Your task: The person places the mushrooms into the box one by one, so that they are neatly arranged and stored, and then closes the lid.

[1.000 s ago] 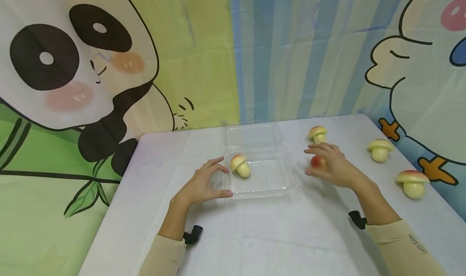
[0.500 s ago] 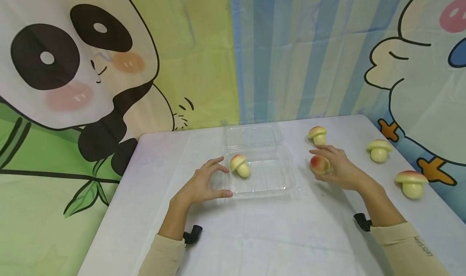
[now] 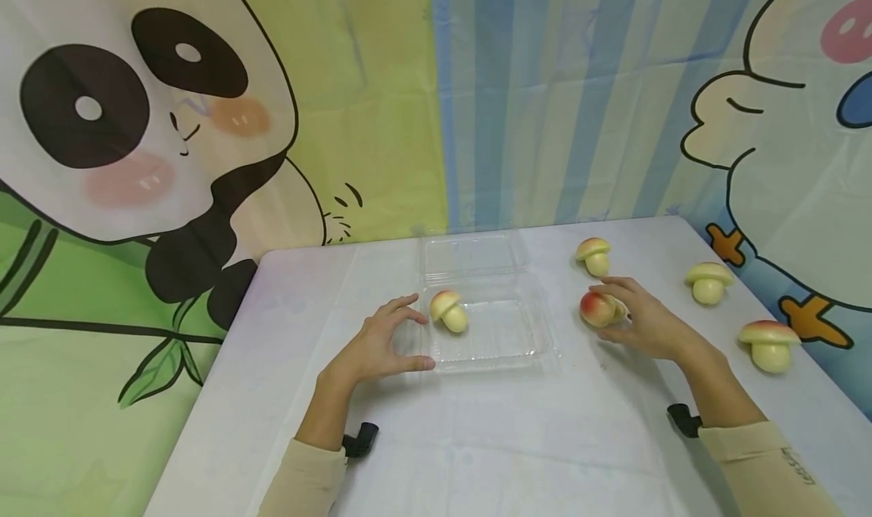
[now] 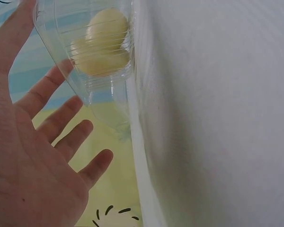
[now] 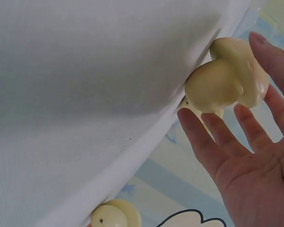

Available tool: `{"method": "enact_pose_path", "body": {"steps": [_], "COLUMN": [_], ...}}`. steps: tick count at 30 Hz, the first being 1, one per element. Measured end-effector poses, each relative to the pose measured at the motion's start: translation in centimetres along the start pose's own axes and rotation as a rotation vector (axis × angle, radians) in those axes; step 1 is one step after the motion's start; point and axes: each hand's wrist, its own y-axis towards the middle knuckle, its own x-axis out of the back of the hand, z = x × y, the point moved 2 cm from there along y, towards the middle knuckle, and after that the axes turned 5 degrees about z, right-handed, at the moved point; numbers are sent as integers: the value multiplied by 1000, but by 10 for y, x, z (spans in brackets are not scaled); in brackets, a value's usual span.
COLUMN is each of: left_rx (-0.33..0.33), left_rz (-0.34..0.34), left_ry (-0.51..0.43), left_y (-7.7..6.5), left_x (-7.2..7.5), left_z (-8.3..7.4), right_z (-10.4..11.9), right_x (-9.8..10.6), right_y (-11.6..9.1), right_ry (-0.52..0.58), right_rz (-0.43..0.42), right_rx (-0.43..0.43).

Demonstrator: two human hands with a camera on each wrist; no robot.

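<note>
In the head view, a clear plastic clamshell box [image 3: 500, 328] lies with its lid [image 3: 473, 253] folded back. One toy mushroom [image 3: 449, 311] with a red-yellow cap sits at the left inside it. My left hand [image 3: 375, 348] is spread at the box's left side, with thumb and fingertips right at its wall; the left wrist view shows the fingers [image 4: 61, 123] apart. My right hand [image 3: 636, 322] is around the stem side of a red-capped toy mushroom [image 3: 597, 309] lying on its side right of the box. Its thumb and fingers are loosely parted, not closed on the mushroom.
Another toy mushroom [image 3: 594, 256] stands behind the right hand. Two more, a pale-capped mushroom [image 3: 709, 283] and a larger red-capped mushroom [image 3: 770, 346], stand near the right edge of the white table [image 3: 518, 441]. A cartoon backdrop [image 3: 381, 108] hangs behind the table.
My right hand has drawn back to the right and parted from the mushroom, leaving more of it uncovered on the table. My left hand and the box stay put.
</note>
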Motion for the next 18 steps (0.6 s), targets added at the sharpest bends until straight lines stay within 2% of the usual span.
{"method": "enact_pose_path", "body": {"steps": [9, 18], "left_rx": [-13, 4], "left_rz": [-4, 4], "left_ry": [11, 5], "left_y": [0, 1], "left_x": [1, -1], "left_z": [-1, 1], "right_z": [-4, -10], "right_x": [-1, -2], "right_y": [-4, -7], "right_ry": [10, 35], "right_rz": [4, 20], "right_rx": [15, -49]}}
